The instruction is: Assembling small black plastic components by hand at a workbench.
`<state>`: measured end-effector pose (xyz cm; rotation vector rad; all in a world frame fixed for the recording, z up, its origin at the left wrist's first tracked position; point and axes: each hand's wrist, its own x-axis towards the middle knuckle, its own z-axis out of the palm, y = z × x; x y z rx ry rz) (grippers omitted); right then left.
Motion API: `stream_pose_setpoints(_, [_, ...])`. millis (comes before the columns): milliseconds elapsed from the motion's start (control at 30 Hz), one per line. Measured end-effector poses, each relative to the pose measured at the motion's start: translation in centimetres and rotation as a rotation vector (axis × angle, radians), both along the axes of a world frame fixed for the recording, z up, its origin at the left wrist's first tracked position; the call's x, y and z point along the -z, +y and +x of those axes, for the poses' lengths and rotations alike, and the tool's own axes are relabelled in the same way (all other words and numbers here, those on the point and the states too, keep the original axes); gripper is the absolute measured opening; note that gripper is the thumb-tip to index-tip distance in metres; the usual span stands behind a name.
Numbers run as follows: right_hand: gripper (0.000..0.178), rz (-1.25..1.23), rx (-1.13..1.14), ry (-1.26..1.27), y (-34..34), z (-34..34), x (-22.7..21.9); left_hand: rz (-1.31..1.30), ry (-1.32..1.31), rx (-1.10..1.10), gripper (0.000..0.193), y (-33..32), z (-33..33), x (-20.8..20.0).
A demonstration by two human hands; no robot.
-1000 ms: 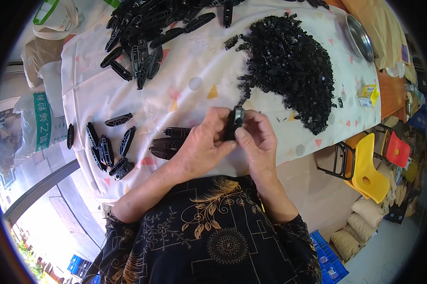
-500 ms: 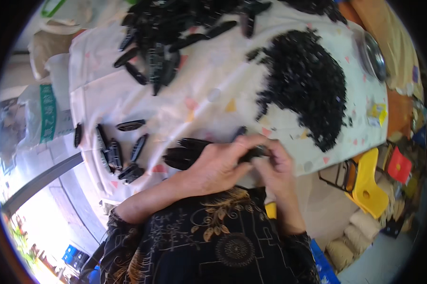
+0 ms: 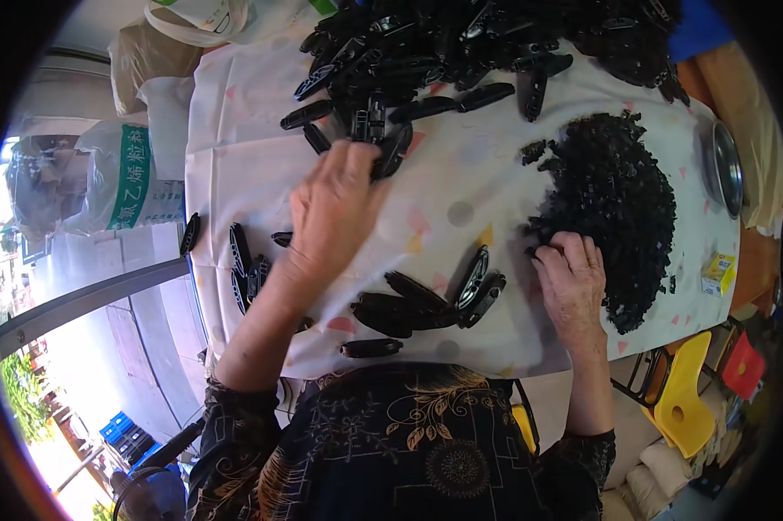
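My left hand [image 3: 339,204] reaches over the table's left half, its fingers closed over a long black plastic part [image 3: 371,120] at the near edge of a large heap of similar parts [image 3: 426,65]. To the right, my right hand [image 3: 572,278] rests with curled fingertips at the left edge of a pile of small black pieces [image 3: 617,200]. What lies under those fingertips is hidden. Between my forearms, close to my body, several long black parts [image 3: 387,314] lie loosely grouped, one of them [image 3: 371,348] apart at the front edge.
More black parts [image 3: 239,252] lie at the left, partly behind my left forearm. A patterned white cloth [image 3: 261,113] covers the table. At the right stand a round metal bowl [image 3: 727,169] and a small yellow box [image 3: 718,273]. A yellow stool [image 3: 682,395] is beside the table.
My hands were together near my body on a small dark part. Now they are apart: the left has gone far left to the heap, the right to the small pieces. The view has shifted.
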<state>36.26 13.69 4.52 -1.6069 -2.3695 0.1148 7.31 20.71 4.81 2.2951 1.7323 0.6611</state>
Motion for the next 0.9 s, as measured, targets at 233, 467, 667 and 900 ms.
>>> stream_pose_setpoints(233, [0.005, -0.524, 0.434, 1.276, -1.8, -0.6, 0.5, -0.054, 0.098, -0.018, 0.026, -0.6, 0.2, 0.5])
stream_pose_setpoints(467, [0.004, -0.595, 0.431, 1.686, -4.9, -1.1, 0.7, -0.059, -0.001, -0.027, 0.029, -2.5, 0.5, 1.7])
stream_pose_setpoints(667, [0.005, -0.582, 0.409, 1.761, -6.7, -1.6, 0.6, -0.442, -0.717, -0.083, 0.029, -5.0, 2.6, 1.8])
stream_pose_setpoints(900, [0.008, -0.459, 0.179, 1.551, -7.4, -2.7, 0.3, -0.947, -1.051, 0.140, 0.038, -8.7, 7.3, -0.2])
